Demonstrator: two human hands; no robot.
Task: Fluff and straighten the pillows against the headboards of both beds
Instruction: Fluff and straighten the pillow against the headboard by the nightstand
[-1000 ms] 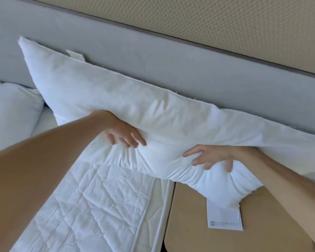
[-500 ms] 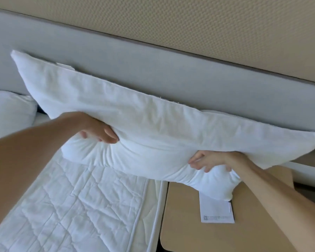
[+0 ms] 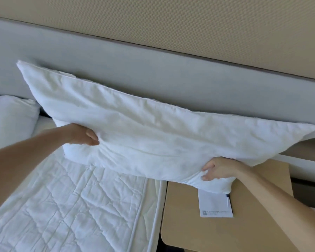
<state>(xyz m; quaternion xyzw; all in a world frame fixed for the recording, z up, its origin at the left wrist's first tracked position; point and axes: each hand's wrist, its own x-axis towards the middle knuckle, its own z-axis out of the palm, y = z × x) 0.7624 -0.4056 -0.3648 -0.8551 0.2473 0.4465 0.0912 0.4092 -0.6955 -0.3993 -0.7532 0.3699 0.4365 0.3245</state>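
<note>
Can't really see the left hand [image 3: 84,136] fingers, they're tucked under the pillow [image 3: 153,135], only the thumb shows pressing the fabric. Right hand [image 3: 219,168] has fingers curled, gripping the lower edge. Pillow's white, wrinkly, held up tilted in front of the grey headboard [image 3: 189,79], partly over the nightstand [image 3: 225,231], covering the top of a paper card [image 3: 215,206]. Second pillow [image 3: 9,120] at left, cut off by the frame
</note>
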